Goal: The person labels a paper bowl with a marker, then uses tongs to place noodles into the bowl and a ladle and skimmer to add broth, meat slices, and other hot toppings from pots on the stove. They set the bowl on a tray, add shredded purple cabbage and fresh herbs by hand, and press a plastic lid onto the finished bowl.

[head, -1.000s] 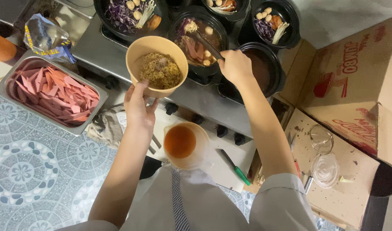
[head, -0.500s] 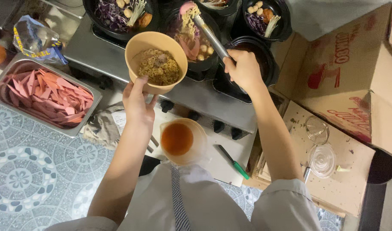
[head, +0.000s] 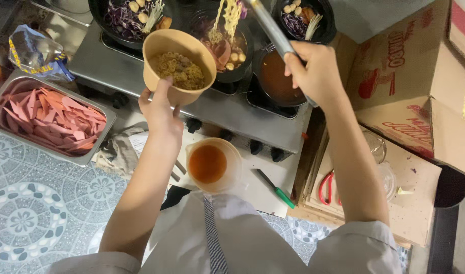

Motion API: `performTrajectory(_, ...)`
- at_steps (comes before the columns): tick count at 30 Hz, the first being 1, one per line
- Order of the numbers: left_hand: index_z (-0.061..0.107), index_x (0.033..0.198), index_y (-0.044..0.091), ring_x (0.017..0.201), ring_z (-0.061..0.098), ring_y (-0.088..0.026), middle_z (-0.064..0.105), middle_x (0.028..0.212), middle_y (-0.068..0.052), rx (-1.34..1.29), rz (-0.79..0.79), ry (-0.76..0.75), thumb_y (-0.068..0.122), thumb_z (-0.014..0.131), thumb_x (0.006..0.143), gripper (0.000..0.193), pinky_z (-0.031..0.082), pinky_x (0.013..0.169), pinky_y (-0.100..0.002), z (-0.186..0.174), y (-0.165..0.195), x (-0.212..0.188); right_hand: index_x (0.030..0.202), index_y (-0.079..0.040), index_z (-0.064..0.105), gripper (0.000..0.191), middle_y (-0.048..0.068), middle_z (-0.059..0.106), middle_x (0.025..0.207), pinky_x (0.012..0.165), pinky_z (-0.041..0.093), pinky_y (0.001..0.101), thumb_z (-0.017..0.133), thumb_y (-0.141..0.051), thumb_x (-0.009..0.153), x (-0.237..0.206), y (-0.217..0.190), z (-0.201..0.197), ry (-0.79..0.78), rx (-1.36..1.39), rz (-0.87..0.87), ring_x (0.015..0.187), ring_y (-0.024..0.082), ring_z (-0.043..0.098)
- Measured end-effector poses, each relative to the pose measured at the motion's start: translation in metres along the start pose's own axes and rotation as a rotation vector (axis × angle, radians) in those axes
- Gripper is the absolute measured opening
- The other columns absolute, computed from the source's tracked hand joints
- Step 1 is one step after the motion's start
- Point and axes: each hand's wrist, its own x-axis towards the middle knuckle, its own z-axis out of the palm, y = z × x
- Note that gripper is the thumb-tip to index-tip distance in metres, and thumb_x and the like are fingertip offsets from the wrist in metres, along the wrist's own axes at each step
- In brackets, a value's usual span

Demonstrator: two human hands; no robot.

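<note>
head view: the right hand (head: 313, 68) is closed around metal tongs (head: 273, 30), which have come up since a moment ago and now hang a clump of yellow noodles (head: 226, 18) above the dark pot (head: 227, 48) of sliced meat and small balls on the stove (head: 192, 101). a second earlier the tongs were still down among the pot's contents. the left hand (head: 161, 109) grips a tan paper bowl (head: 179, 58) from below, already holding noodles, raised just beside that pot. the lift suggests another portion is on its way to the bowl. near the person's body stands a clear cup of orange liquid (head: 208, 163); a steel tray of pink sausage strips (head: 47, 116) sits to the left.
</note>
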Motion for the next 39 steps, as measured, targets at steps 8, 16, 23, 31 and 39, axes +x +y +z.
performTrajectory(8, 0.033, 0.143, 0.011, 0.126, 0.056, -0.023, 0.052, 0.138, -0.01, -0.064, 0.045, -0.038, 0.018, 0.085, 0.072, 0.089, 0.046, 0.102, -0.041, 0.018, 0.0, 0.006, 0.099, 0.003, 0.071, 0.018, 0.004, 0.069, 0.077, 0.052, 0.049, 0.0241, 0.058, -0.004, 0.11, -0.005, -0.022, -0.035, 0.036, -0.055, -0.109, 0.06, 0.007, 0.063)
performTrajectory(16, 0.028, 0.143, 0.01, 0.12, 0.06, -0.025, 0.053, 0.133, -0.014, -0.08, 0.076, -0.006, 0.014, 0.085, 0.07, 0.093, 0.051, 0.098, -0.041, 0.032, -0.006, 0.012, 0.114, 0.002, 0.073, 0.017, 0.004, 0.067, 0.079, 0.052, 0.046, 0.0228, 0.058, -0.004, 0.109, -0.011, -0.062, -0.062, 0.055, -0.045, -0.139, 0.061, 0.007, 0.061)
performTrajectory(23, 0.036, 0.14, -0.001, 0.118, 0.061, -0.026, 0.056, 0.133, -0.018, -0.059, 0.191, -0.053, 0.013, 0.085, 0.072, 0.086, 0.054, 0.097, -0.041, 0.043, -0.014, 0.014, 0.103, 0.005, 0.063, 0.013, 0.009, 0.066, 0.085, 0.057, 0.048, 0.0252, 0.054, 0.001, 0.112, -0.015, -0.087, -0.082, 0.055, -0.109, -0.249, 0.066, 0.012, 0.063)
performTrajectory(31, 0.051, 0.127, 0.0, 0.116, 0.062, -0.026, 0.063, 0.124, -0.014, -0.101, 0.123, -0.107, 0.015, 0.085, 0.074, 0.065, 0.052, 0.095, -0.041, 0.058, -0.012, 0.007, 0.108, 0.002, 0.063, 0.012, 0.008, 0.066, 0.087, 0.053, 0.048, 0.024, 0.055, -0.002, 0.116, -0.027, -0.109, -0.102, 0.073, -0.195, -0.164, 0.064, 0.01, 0.062)
performTrajectory(39, 0.062, 0.117, 0.013, 0.115, 0.057, -0.018, 0.064, 0.118, -0.002, 0.035, -0.059, -0.338, 0.026, 0.077, 0.078, 0.044, 0.04, 0.097, -0.049, 0.046, -0.014, -0.007, 0.115, -0.015, 0.077, 0.023, 0.012, 0.071, 0.072, 0.058, 0.053, 0.0432, 0.07, -0.029, 0.099, -0.032, -0.112, -0.05, -0.15, -0.866, -0.315, 0.066, 0.031, 0.068)
